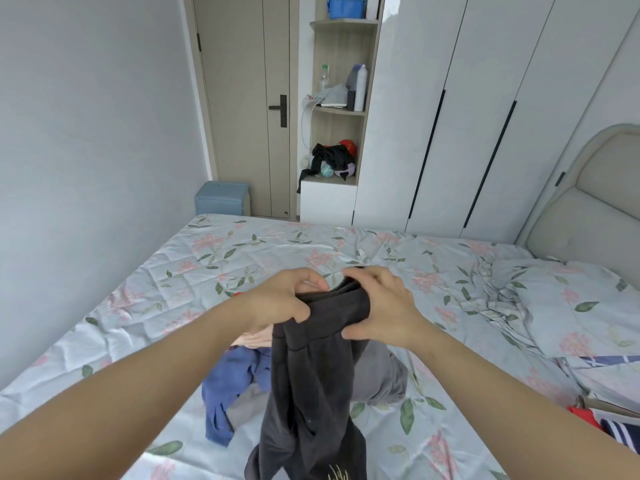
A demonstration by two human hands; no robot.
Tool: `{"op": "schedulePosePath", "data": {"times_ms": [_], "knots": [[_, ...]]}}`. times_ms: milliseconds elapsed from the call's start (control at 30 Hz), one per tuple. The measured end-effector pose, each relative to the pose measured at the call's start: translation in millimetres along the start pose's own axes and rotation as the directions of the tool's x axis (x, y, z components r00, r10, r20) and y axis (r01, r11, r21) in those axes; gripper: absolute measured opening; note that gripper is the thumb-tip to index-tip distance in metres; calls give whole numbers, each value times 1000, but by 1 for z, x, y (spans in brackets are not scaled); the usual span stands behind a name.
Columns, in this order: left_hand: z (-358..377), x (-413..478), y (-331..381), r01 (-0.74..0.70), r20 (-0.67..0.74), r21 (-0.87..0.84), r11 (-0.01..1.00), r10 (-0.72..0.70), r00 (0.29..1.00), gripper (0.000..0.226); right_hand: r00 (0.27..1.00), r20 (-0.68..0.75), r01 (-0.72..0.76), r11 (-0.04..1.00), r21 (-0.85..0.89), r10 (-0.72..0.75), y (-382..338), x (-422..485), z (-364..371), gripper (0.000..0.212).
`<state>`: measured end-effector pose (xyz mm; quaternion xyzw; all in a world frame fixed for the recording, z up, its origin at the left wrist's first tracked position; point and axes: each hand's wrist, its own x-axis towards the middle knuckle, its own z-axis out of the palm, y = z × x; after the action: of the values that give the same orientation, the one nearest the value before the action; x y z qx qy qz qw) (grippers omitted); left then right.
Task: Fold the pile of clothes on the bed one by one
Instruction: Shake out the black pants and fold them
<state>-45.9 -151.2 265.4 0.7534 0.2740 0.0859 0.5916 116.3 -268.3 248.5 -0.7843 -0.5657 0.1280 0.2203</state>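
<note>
The left hand (pixel 285 301) is closed on the bunched upper edge of a dark charcoal, fleece-like garment (pixel 311 393), with the thumb in front and the fingers curled over the cloth. The same edge is gripped just beside it by the right hand (pixel 382 308), the band being pinched between thumb and fingers. The garment is held up above the bed, and its length hangs slack between the forearms toward the bottom of the view.

The fabric is judged to be soft, thick and limp, of moderate weight, and not slippery. No stiffness is to be expected, so shape must be given by the grip. The upper band is judged to be the proper holding line: the hands are to be parted along it until each corner is held and the cloth hangs flat.

Beneath the garment, a crumpled blue cloth garment (pixel 228 386) and a soft grey garment (pixel 381 372) lie on the pale floral bed sheet (pixel 242 258). Striped red and navy items (pixel 609 424) are seen at the right edge, apart from the pile.
</note>
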Motion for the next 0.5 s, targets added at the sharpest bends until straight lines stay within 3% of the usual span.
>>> {"op": "schedulePosePath", "data": {"times_ms": [67, 100, 200, 300, 367, 400, 467, 500], "knots": [[-10, -4, 8, -30, 102, 30, 999, 27, 994, 50, 989, 104, 134, 947, -291, -108, 2, 2, -6, 91], [-15, -5, 11, -45, 139, 45, 998, 38, 990, 49, 982, 138, 167, 924, -344, -126, 1, 3, -11, 83], [-28, -7, 25, -73, 168, 14, 997, 69, 983, 45, 971, 154, 229, 908, -351, -186, -6, 6, -26, 28], [-35, -12, 40, -116, 133, 74, 990, 106, 985, 49, 981, 131, 167, 960, -225, -140, -13, 11, -35, 31], [-36, -19, 47, -158, 104, 313, 937, 131, 986, 53, 991, 74, 123, 975, -187, -111, -20, 14, -43, 26], [-35, -22, 50, -171, 92, 500, 849, 144, 985, 64, 993, 54, 112, 976, -188, -104, -23, 15, -48, 26], [-28, -23, 51, -151, 73, 837, 525, 166, 983, 93, 993, 46, 113, 963, -244, -105, -32, 15, -58, 31], [-25, -21, 50, -121, 54, 924, 362, 189, 981, 93, 993, 48, 117, 950, -289, -107, -37, 15, -62, 34]]}}
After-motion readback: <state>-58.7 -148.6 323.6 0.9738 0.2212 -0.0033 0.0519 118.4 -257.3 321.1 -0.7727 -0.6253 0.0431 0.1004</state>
